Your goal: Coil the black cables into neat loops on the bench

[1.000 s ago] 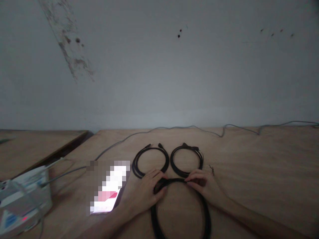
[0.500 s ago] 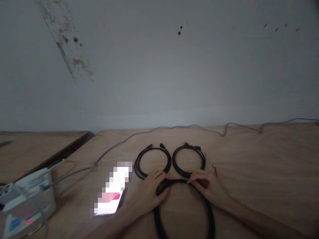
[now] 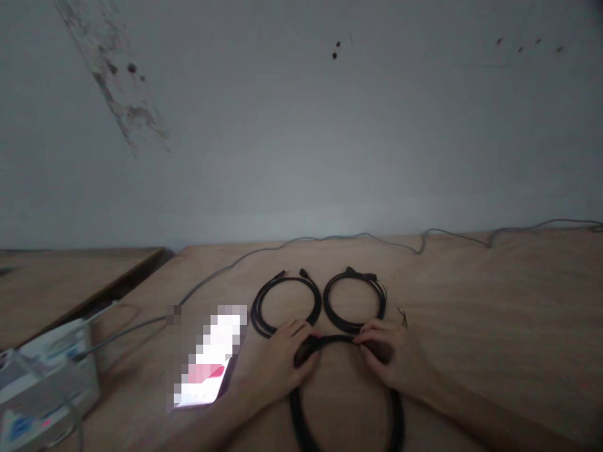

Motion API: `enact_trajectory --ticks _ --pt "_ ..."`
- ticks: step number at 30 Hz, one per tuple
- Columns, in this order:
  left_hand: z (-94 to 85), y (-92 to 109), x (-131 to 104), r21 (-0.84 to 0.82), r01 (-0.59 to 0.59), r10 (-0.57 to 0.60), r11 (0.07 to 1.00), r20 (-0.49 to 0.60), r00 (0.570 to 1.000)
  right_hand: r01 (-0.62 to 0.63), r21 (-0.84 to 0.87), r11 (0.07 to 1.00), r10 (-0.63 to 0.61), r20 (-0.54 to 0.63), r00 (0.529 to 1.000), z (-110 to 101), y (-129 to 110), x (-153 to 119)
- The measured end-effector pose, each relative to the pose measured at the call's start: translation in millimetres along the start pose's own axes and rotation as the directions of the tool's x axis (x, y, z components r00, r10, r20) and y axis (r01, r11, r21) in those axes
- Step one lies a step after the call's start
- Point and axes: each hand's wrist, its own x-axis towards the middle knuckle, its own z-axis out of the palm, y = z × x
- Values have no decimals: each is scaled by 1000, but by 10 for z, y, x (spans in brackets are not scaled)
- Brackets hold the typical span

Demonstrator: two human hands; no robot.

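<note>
A large coil of black cable lies at the near edge of the view. My left hand is closed round its upper left part, thumb below and fingers above. On the coil's upper right side, my right hand grips the cable between thumb and fingers. Just beyond my hands, two smaller black cable coils rest side by side, the left coil and the right coil, each with connector ends at its far side.
A lit phone, partly pixelated, lies left of my left hand. White power strips stand at the far left. A grey cord runs along the wooden table near the wall. A small black tie lies right of the coils.
The view has shifted slightly. My right thumb has moved away from the index fingertip, widening the gap between them. My left hand keeps its hold on the large coil.
</note>
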Motion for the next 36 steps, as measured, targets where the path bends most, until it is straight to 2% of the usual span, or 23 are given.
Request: enact_trajectory --ticks 7,13,29,36 --pt "-38 17 -24 16 0 0 1000 -19 1000 35 -70 997 -37 -26 999 79 60 -26" --pt "-56 1 -40 5 5 -5 1000 -5 1000 34 -32 999 -35 -36 999 92 54 -36" --pt "-111 52 -10 -54 21 -19 998 35 999 -118 -7 993 118 1 993 87 31 -4" --pt "-100 55 -6 -61 33 -31 998 33 999 -222 74 972 223 -4 975 113 79 -1"
